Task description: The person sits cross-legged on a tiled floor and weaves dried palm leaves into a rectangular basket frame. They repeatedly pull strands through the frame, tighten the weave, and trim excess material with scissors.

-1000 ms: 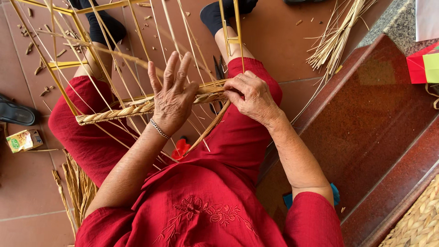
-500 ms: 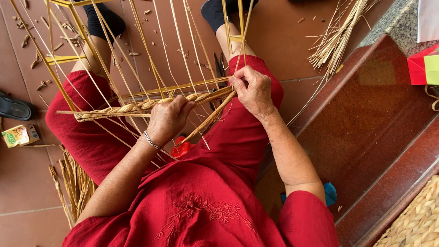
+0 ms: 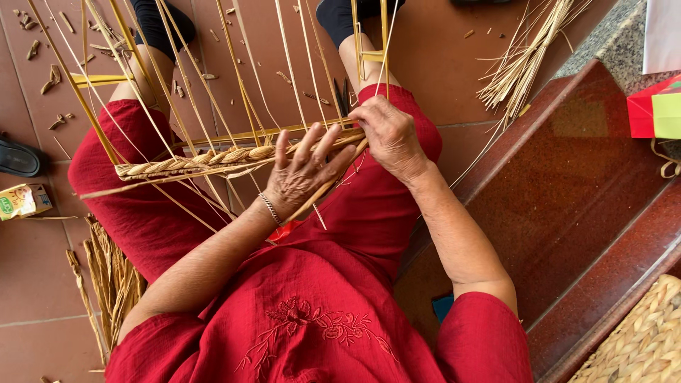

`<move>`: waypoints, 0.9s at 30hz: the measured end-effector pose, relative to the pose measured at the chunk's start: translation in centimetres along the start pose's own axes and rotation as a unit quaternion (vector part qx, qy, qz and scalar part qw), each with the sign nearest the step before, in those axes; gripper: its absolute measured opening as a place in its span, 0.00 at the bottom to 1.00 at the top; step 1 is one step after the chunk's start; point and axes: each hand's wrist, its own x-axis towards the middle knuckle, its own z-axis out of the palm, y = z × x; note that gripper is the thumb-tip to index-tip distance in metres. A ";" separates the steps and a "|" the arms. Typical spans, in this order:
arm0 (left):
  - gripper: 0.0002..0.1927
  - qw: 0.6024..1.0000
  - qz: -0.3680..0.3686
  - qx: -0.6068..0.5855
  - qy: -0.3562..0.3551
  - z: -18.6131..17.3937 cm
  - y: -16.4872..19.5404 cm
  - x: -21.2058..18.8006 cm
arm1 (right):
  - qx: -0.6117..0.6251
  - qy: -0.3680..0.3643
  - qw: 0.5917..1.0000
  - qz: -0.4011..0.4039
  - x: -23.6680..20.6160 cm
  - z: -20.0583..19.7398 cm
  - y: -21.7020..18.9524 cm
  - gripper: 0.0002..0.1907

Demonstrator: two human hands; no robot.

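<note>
A flat braided band [image 3: 191, 162] of pale dried straw runs crosswise above the person's lap, resting over the red-clothed thighs, and long thin upright strands [image 3: 241, 78] pass through it and fan out towards the feet. The left hand [image 3: 301, 174] lies on the working end of the braid with its fingers spread and slightly curled, pressing loose strands down rather than gripping them; the right hand [image 3: 389, 135] is closed in a pinch on the strands at the braid's end, just beside the left. As I judge it, the risk lies in that spread left hand: if the pressure eases, the last plaits could slacken and the weave open, and a hard pull from the pinching hand could snap or kink a dry stalk, since the fibre looks stiff and brittle. The uprights are also crowded, so a finger could catch a wrong strand and skew the pattern. The plait is ribbed and glossy, the single stalks smooth, narrow and straight. A thin metal bracelet [image 3: 270, 208] circles the left wrist. A loose bundle of straw [image 3: 525, 60] lies on the tiled floor [image 3: 440, 64] to the right, a darker sheaf [image 3: 113, 276] to the left, and a woven mat [image 3: 642, 340] sits beside a polished red step [image 3: 567, 184].
</note>
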 end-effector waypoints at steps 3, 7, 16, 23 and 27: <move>0.35 0.998 0.002 -0.060 0.002 0.5 1.4 0.2 | 0.089 -0.043 0.994 0.050 0.2 -1.1 -0.1 0.09; 0.27 0.960 -0.121 -0.248 -0.034 0.4 1.4 0.8 | 0.124 -0.098 0.984 0.083 0.5 -2.4 -0.2 0.09; 0.21 0.692 -0.266 -0.670 0.031 0.3 -2.7 2.6 | 0.084 -0.124 0.984 0.094 0.6 -1.6 -0.5 0.08; 0.15 0.876 -0.269 -0.375 -0.142 2.1 -3.5 7.3 | 0.088 -0.148 0.975 0.141 0.2 -2.0 0.0 0.08; 0.12 0.764 -0.385 -0.514 -0.064 1.1 -2.1 7.0 | 0.121 -0.117 0.976 0.134 0.4 -1.5 -0.1 0.07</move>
